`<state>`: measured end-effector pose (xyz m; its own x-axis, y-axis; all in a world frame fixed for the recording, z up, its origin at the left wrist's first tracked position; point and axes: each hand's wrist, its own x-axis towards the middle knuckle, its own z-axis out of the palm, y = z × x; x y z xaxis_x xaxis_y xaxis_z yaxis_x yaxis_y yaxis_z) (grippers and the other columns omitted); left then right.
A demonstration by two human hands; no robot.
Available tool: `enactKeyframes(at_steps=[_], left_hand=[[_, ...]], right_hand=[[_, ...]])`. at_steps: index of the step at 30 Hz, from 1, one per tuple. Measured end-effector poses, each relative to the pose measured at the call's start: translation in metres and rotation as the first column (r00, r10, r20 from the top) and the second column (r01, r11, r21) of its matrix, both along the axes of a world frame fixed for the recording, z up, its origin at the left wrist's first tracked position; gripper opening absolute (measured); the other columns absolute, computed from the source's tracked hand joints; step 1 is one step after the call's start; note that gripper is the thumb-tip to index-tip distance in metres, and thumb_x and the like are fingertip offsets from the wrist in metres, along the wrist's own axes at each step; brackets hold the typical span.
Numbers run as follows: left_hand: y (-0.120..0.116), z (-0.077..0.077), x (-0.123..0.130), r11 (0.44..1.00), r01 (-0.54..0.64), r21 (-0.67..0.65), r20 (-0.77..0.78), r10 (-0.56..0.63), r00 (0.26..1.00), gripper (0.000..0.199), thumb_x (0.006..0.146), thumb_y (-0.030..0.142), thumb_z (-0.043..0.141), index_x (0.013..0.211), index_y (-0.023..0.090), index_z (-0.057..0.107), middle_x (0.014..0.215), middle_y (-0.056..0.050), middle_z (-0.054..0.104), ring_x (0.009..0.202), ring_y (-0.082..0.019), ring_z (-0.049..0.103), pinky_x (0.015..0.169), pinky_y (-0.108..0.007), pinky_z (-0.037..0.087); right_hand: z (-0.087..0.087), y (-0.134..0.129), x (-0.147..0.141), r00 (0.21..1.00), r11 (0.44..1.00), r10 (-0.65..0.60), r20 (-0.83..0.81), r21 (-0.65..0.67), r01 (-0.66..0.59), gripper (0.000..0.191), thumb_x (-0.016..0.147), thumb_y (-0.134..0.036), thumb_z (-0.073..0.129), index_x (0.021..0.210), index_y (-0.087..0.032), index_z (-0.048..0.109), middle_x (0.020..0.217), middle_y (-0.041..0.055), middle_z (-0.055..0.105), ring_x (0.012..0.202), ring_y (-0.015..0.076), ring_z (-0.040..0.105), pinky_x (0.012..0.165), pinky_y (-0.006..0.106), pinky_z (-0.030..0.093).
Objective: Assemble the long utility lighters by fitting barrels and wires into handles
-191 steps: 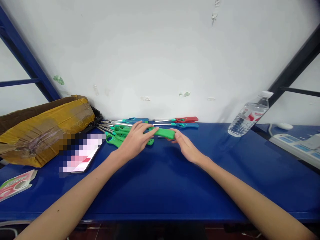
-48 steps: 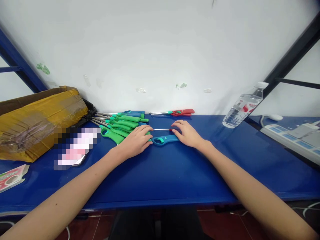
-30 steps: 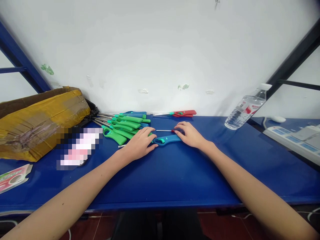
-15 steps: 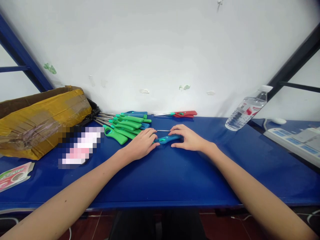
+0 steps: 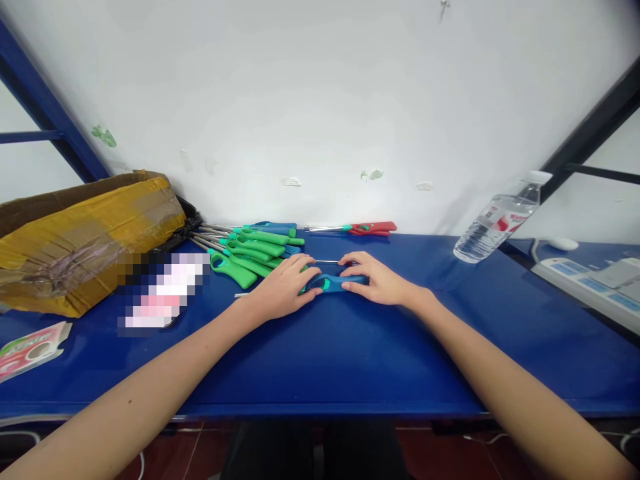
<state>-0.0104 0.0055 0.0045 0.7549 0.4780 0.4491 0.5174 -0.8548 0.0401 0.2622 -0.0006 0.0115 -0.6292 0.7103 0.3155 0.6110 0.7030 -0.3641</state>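
A blue long-necked lighter [image 5: 332, 283] lies crosswise low over the table between my hands, a turquoise trigger showing in its handle. My left hand [image 5: 286, 288] is closed around its front part, and a metal tip [image 5: 241, 295] pokes out left of that hand. With thumb and fingers my right hand [image 5: 379, 279] grips the handle's right end. Just behind the lighter, a thin metal rod [image 5: 327, 261] spans the gap between my hands; its ends are hidden. Green lighters [image 5: 257, 248], several of them, are heaped beyond my left hand with some blue ones.
Red lighters [image 5: 373, 229] lie by the wall. A taped cardboard box [image 5: 90, 247] and a torn printed card [image 5: 33, 350] are at left, beside a pixelated patch. At right stand a tilted water bottle [image 5: 495, 220] and a white power strip [image 5: 595, 283]. The blue table [image 5: 340, 360] ends nearby.
The blue lighter has shifted slightly toward me and leftward in my grip, and its metal tip now shows left of my left hand. My right fingers have closed further over the handle.
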Motion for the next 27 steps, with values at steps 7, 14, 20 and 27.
enactKeyframes(at_steps=[7,14,20,27], left_hand=[[0.006,0.003,-0.006,0.999,-0.027,-0.024,-0.041,0.026,0.999,0.036,0.091,0.042,0.066,0.115,0.015,0.066,0.133,-0.019,0.055,0.133,-0.036,0.046,0.109,-0.053,0.043],[0.006,0.007,-0.008,0.999,-0.002,-0.034,-0.052,0.0,0.999,0.024,0.09,0.037,0.067,0.102,0.016,0.069,0.131,-0.017,0.057,0.133,-0.035,0.046,0.11,-0.053,0.042],[0.008,0.009,-0.01,0.999,0.021,-0.048,-0.058,-0.024,0.998,0.016,0.09,0.03,0.067,0.085,0.015,0.069,0.128,-0.016,0.058,0.133,-0.035,0.046,0.11,-0.052,0.043],[0.008,0.007,-0.008,1.0,0.006,-0.029,-0.029,-0.006,1.0,0.01,0.088,0.026,0.068,0.087,0.017,0.065,0.125,-0.014,0.061,0.131,-0.033,0.048,0.108,-0.051,0.043]], right_hand=[[0.002,0.007,0.012,1.0,0.998,-0.023,0.017,0.064,0.022,0.024,0.087,-0.042,0.069,0.102,-0.027,0.078,0.129,0.01,0.061,0.124,0.03,0.054,0.107,0.052,0.044],[0.002,0.008,0.014,0.999,0.996,-0.037,0.026,0.083,0.035,0.024,0.086,-0.041,0.07,0.102,-0.026,0.078,0.127,0.0105,0.062,0.123,0.0302,0.056,0.106,0.051,0.045],[0.002,0.007,0.015,0.999,0.997,-0.034,0.001,0.076,0.034,0.026,0.088,-0.045,0.066,0.099,-0.025,0.079,0.126,0.0108,0.063,0.121,0.0305,0.057,0.106,0.051,0.045],[0.002,0.009,0.015,0.99,0.99,-0.138,-0.006,0.012,0.138,0.044,0.102,-0.044,0.04,0.098,-0.022,0.079,0.126,0.0118,0.064,0.122,0.0294,0.057,0.108,0.051,0.043]])
